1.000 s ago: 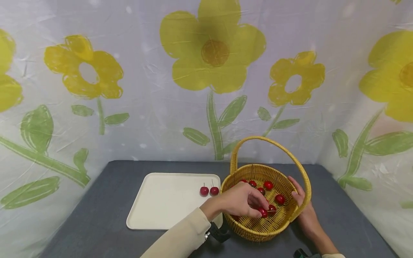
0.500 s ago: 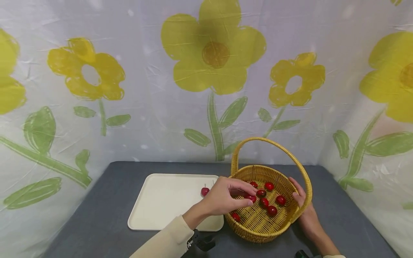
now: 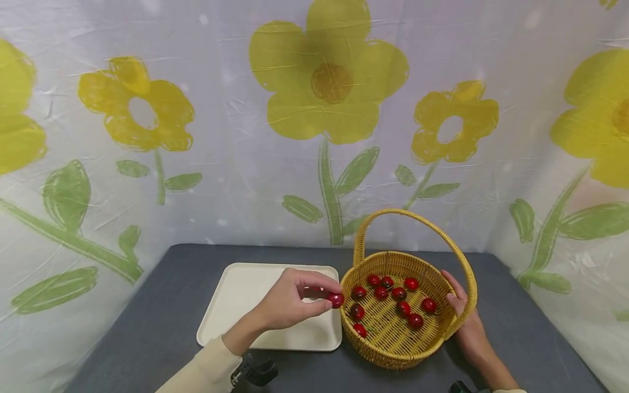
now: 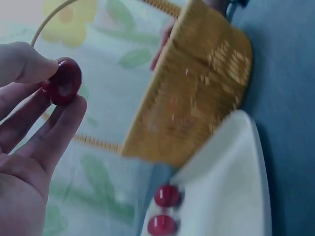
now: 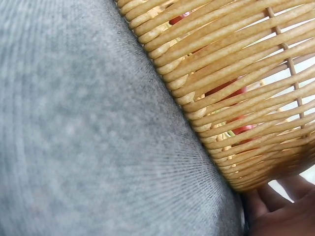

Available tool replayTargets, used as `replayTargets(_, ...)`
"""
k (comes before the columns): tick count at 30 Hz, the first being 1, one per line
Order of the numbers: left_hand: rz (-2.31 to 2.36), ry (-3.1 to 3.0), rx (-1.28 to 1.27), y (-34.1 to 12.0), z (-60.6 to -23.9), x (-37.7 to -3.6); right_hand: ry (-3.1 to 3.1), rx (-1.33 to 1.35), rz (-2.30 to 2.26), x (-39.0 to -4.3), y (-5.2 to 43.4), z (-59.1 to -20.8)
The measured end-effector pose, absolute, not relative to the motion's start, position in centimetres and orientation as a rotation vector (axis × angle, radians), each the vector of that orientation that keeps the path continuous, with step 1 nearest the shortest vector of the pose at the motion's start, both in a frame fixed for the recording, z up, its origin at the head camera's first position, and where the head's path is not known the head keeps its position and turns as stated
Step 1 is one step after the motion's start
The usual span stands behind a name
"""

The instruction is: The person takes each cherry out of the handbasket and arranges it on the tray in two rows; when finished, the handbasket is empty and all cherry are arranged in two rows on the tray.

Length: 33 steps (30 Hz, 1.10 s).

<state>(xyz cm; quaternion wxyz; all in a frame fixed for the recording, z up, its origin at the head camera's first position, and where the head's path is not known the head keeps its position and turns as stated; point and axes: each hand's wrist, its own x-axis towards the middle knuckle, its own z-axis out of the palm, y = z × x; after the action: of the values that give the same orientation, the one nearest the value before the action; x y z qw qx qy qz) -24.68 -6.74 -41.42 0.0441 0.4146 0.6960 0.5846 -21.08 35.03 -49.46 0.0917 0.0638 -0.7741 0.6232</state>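
Cherry [image 3: 336, 299] is pinched in left hand [image 3: 287, 301] over the tray's [image 3: 236, 316] right edge; right hand [image 3: 464, 319] grasps basket [image 3: 393, 349]. Next, lower it gently beside the two cherries [image 4: 163, 210].

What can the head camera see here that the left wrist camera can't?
Only the head view shows the cherries inside the basket, the whole tray and the right hand holding the basket's side. Only the left wrist view shows two cherries on the tray, hidden behind the left hand in the head view. Both show that hand pinching a cherry.
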Motion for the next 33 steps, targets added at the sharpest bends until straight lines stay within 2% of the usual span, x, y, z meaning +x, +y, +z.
replayTargets(8, 1.827, 2.273, 1.084, -11.9, -43.2, -24.7, -2.304, 0.182, 1.867, -21.1, 35.1, -49.6)
replayTargets(16, 1.848, 2.382, 0.931, -14.7, -44.8, -24.5, -2.289, 0.195, 1.891, -21.1, 35.2, -49.6)
replayTargets(24, 1.784, 2.533, 0.611, -14.8, -45.4, -25.5, -2.315, 0.175, 1.870, -21.2, 35.1, -49.5)
replayTargets(33, 1.742, 2.542, 0.586, -13.1, -46.6, -28.3, -2.298, 0.194, 1.873, -21.2, 35.2, -49.5)
